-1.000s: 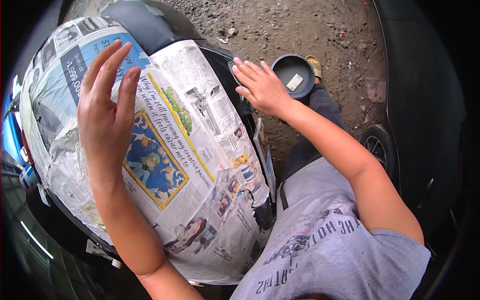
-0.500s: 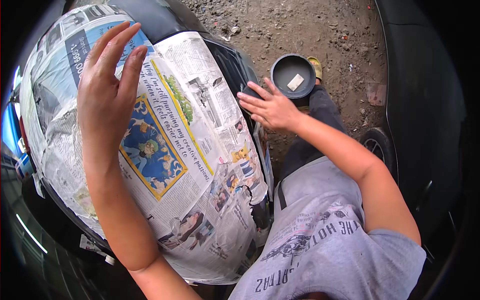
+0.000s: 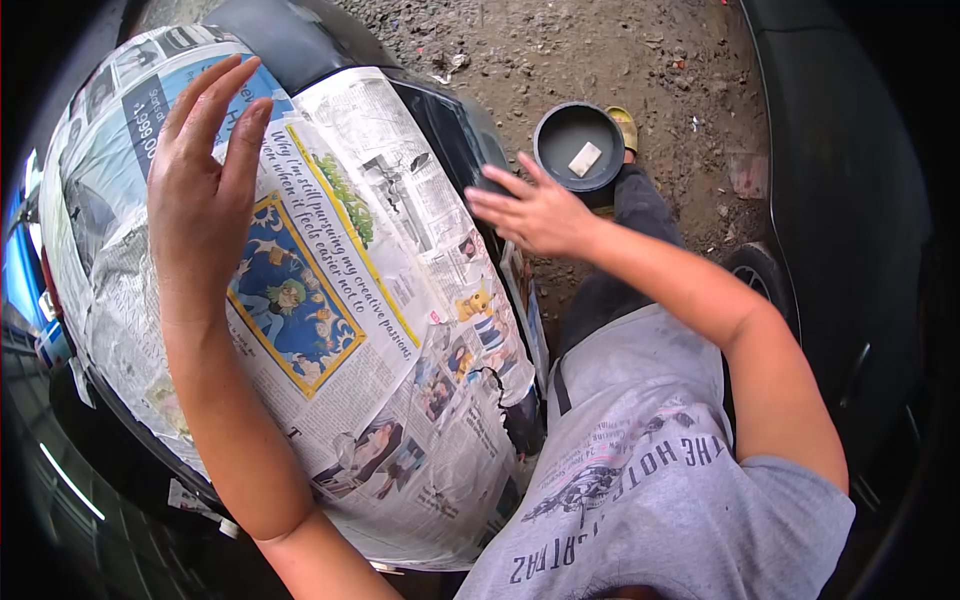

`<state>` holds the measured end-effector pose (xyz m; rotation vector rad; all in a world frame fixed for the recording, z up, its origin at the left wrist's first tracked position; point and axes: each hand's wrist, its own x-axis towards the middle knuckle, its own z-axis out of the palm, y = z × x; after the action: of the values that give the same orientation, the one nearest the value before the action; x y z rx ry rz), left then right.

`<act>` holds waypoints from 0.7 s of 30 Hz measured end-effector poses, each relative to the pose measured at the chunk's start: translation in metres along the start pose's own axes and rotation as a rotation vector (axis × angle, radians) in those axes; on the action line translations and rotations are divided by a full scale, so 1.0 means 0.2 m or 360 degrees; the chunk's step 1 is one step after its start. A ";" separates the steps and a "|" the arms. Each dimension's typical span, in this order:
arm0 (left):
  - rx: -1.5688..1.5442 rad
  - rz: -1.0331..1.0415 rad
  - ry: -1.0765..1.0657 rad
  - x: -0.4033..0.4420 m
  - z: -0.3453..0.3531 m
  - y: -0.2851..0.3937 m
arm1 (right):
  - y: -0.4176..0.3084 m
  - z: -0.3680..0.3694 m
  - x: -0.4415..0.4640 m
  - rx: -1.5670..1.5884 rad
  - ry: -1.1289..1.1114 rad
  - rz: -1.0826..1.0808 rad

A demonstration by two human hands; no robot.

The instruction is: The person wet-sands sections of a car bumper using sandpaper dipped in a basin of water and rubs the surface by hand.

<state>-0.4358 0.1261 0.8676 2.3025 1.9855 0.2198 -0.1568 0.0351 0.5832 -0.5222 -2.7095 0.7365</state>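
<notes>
My left hand (image 3: pixel 200 175) is raised over the newspaper (image 3: pixel 330 420) that covers the curved car body, fingers stretched and thumb apart, nothing in it. Whether it touches the paper I cannot tell. With fingers spread, my right hand (image 3: pixel 530 210) is at the dark, glossy car panel (image 3: pixel 440 115) beside the paper's edge. A dark patch shows by its fingertips; whether a thin sheet lies under the fingers is unclear. Just beyond this hand stands a round dark tub (image 3: pixel 580 110) with a pale rectangular block (image 3: pixel 585 159) inside.
Rough dirt ground (image 3: pixel 640 50) runs between the papered car and another dark car (image 3: pixel 850 200) on the right. My foot in a yellow sandal (image 3: pixel 623 125) is beside the tub. Torn paper edges hang near my shirt (image 3: pixel 640 470).
The view has shifted slightly, so the tub and paper appear a little further left. My right hand has shifted slightly along the panel; my left hand keeps much the same pose.
</notes>
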 end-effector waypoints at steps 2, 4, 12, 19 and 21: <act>-0.0032 0.0097 0.0033 0.00 0.01 -0.03 | 0.15 -0.02 0.19 -0.0143 0.0115 0.0136; 0.0002 0.0024 0.0020 -0.01 0.01 -0.03 | 0.19 0.00 0.32 -0.0204 0.0199 0.0268; 0.0149 0.0013 -0.0023 0.00 -0.01 0.00 | -0.23 0.19 -0.05 0.0765 0.0223 0.0617; 0.0148 0.0028 -0.0080 0.00 0.01 0.00 | 0.30 0.42 0.50 0.1839 0.0806 0.1438; 0.0153 0.0020 -0.0099 0.00 0.00 0.00 | 0.28 0.42 0.46 0.1833 0.0771 0.1538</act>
<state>-0.4355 0.1264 0.8667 2.3491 1.9939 0.0541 -0.2550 0.0826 0.5003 -1.3815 -1.1201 1.8386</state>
